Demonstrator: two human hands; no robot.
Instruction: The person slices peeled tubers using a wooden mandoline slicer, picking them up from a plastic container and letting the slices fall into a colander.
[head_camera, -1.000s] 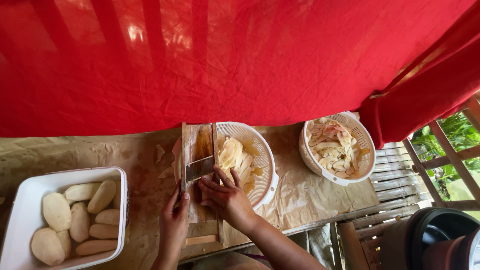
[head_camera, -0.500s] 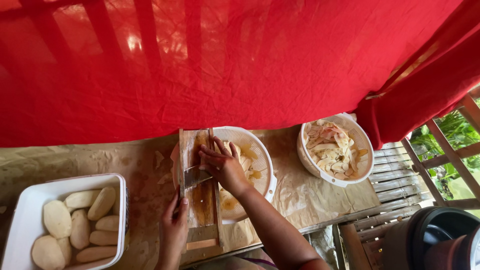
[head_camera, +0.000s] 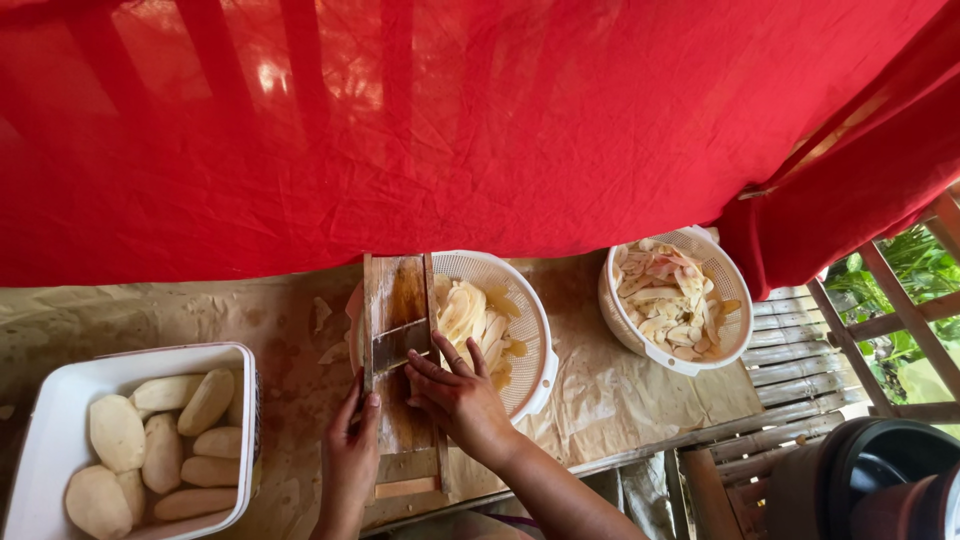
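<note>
— Cloth first: what hangs over everything?

— Red fabric (head_camera: 480, 120), draped across the whole top of the view. Below it runs the counter (head_camera: 620, 400), covered in brown paper.

— And the containers?

— White rectangular tub (head_camera: 40, 480) at the left, holding pale peeled tuber pieces (head_camera: 150, 440). In the middle, a white perforated basket (head_camera: 520, 320) with thin pale slices (head_camera: 470, 315) heaped inside. To the right, a second white basket (head_camera: 690, 355) full of peelings and scraps.

— Where's the slicer?

— The wooden slicer board (head_camera: 400, 300) lies with its far end over the middle basket's left rim, long axis running away from the person, blade crosswise.

— The hands?

— Left hand (head_camera: 350, 450) clasps the board's left edge, thumb on top. Right hand (head_camera: 460, 395) presses flat on the board just below the blade, fingers stretched; whatever is beneath it is hidden.
</note>
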